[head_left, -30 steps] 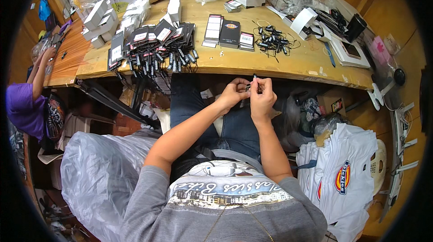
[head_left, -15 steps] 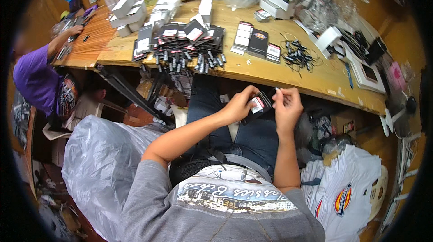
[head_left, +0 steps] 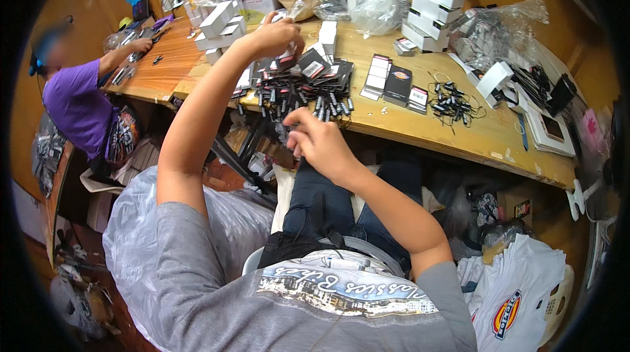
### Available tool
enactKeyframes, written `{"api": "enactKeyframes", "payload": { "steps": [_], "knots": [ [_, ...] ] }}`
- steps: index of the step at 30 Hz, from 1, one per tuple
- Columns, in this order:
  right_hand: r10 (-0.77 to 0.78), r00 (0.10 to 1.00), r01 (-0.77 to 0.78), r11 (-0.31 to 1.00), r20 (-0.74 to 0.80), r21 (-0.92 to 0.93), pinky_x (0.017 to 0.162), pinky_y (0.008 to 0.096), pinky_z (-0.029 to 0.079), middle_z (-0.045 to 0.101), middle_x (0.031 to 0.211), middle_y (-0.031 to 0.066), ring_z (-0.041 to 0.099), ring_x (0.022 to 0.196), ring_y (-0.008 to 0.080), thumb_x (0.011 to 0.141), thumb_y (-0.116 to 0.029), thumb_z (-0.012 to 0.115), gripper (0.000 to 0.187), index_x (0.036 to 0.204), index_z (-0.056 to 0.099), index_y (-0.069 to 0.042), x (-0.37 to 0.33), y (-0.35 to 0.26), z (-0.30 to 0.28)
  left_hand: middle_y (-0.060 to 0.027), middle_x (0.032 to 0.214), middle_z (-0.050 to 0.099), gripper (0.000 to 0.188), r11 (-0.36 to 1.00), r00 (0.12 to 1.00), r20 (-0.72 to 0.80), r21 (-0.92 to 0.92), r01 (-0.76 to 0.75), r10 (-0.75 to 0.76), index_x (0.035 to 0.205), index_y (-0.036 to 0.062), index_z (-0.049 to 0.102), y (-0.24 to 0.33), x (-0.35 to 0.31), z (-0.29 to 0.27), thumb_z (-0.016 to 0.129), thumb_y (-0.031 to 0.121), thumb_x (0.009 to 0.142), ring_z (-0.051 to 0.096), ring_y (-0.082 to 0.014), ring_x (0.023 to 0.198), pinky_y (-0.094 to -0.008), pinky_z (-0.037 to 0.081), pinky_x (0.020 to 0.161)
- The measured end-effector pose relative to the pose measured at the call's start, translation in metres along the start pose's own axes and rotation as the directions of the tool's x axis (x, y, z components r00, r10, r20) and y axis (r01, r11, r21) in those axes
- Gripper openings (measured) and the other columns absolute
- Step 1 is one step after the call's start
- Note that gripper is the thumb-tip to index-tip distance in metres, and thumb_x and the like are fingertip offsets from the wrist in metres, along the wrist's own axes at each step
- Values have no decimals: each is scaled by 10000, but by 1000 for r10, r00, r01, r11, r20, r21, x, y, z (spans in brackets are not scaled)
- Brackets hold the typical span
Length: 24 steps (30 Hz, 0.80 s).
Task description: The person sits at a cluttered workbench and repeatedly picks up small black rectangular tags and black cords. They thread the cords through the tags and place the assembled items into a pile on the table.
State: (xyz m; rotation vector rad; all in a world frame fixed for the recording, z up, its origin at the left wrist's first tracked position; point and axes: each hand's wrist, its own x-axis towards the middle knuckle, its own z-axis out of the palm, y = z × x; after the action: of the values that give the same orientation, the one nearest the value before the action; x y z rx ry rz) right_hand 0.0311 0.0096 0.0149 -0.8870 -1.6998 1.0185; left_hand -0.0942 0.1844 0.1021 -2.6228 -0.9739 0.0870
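My left hand (head_left: 277,38) is over the back of a heap of black cards (head_left: 315,69), its fingers curled down around a black card with a pale label (head_left: 287,60). The fingertips are partly hidden. Black cords with silver-grey tips (head_left: 321,109) hang from the heap over the table's front edge. My right hand (head_left: 319,145) is above my lap, just in front of those cords. Its index finger and thumb are apart, and nothing shows in it.
White boxes (head_left: 433,14) are stacked at the back right. Flat cards (head_left: 398,83) and a tangle of black cords (head_left: 454,101) lie right of the heap. A phone (head_left: 551,127) rests far right. At far left, a person in purple (head_left: 79,112) works at the table.
My left hand has gone from my lap up and left to the heap with black card stock. My right hand has moved left and its pinch has loosened. The view has shifted.
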Motion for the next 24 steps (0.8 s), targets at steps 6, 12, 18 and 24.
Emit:
{"api": "enactKeyframes", "payload": {
  "steps": [6,12,18,24],
  "knots": [
    [-528,813,191,642,-247,-742,679,343,422,573,752,125,543,721,255,663,-39,517,104,737,588,-19,18,5,-91,-73,1021,463,346,978,917,-398,-194,-81,-3,913,142,556,2,44,37,543,-52,627,396,-240,1035,-356,320,854],
    [170,951,-298,719,-257,-628,764,307,410,562,950,173,543,890,256,610,-224,679,478,994,532,21,50,71,-228,-123,1166,394,891,974,997,-43,-215,-72,64,1161,97,404,67,134,38,704,516,435,286,-326,1116,-396,262,930],
    [379,921,-331,634,-93,-698,803,297,372,536,980,152,495,921,222,569,-173,722,573,1047,492,43,66,84,-239,-183,1221,336,998,954,933,347,-299,11,98,1195,50,357,82,165,45,676,596,423,311,-339,1128,-397,279,931],
    [352,907,-410,614,-231,-675,784,312,397,546,978,174,529,896,261,493,-150,750,571,995,536,16,67,83,-234,-159,1159,413,931,969,954,291,-247,-4,78,1140,43,424,87,165,48,684,581,426,311,-325,1125,-389,298,911]
  ]
}}
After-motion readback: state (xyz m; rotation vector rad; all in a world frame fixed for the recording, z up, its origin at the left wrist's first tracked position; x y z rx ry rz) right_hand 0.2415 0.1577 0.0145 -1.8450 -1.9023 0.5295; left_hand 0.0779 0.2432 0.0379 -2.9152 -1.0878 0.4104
